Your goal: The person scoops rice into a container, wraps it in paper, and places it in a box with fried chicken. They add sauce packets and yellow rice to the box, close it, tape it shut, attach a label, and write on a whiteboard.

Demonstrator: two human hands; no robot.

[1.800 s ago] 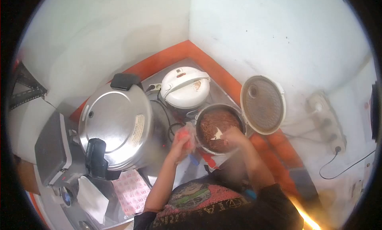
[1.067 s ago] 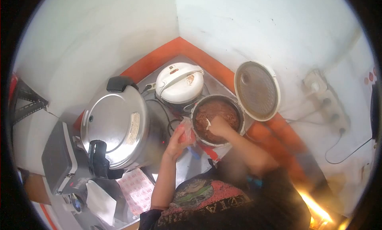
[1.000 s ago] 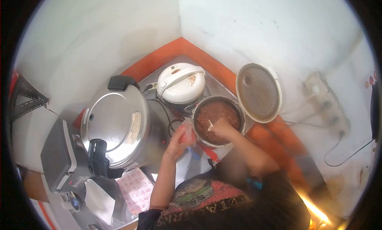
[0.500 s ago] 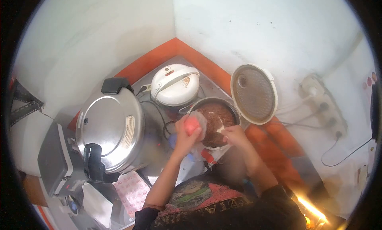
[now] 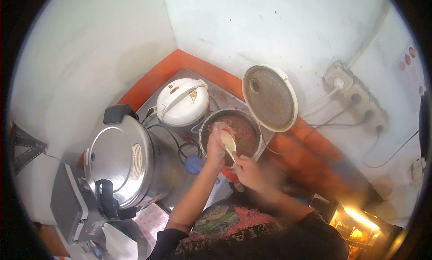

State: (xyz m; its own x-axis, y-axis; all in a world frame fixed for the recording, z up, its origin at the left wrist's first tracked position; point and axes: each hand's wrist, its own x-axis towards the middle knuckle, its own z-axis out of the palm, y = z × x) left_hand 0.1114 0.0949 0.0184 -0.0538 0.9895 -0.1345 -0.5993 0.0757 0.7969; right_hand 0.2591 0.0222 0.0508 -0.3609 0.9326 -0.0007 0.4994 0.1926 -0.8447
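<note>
My left hand [image 5: 216, 150] is closed around a clear plastic bag [image 5: 222, 126] with something pinkish-red showing through it. It is held over the open rice cooker pot [image 5: 203, 125], which contains reddish-brown rice [image 5: 246, 136]. A cream rice paddle [image 5: 229, 143] is gripped by its handle in my right hand [image 5: 247, 171]. The blade of the paddle is tilted up against the mouth of the bag. Behind the pot, the cooker's hinged lid [image 5: 270, 98] stands raised.
A closed white rice cooker [image 5: 182, 102] sits in the corner. To the left is a large steel cooker [image 5: 119, 156] with black handles. Cables run from a wall power strip [image 5: 360, 98]. A blue object [image 5: 194, 164] lies near my left forearm, and a lit cabinet [image 5: 357, 228] glows at lower right.
My right hand has lifted the paddle out of the rice and brought it to the bag. My left hand has tilted the bag toward the paddle. The camera view has shifted.
</note>
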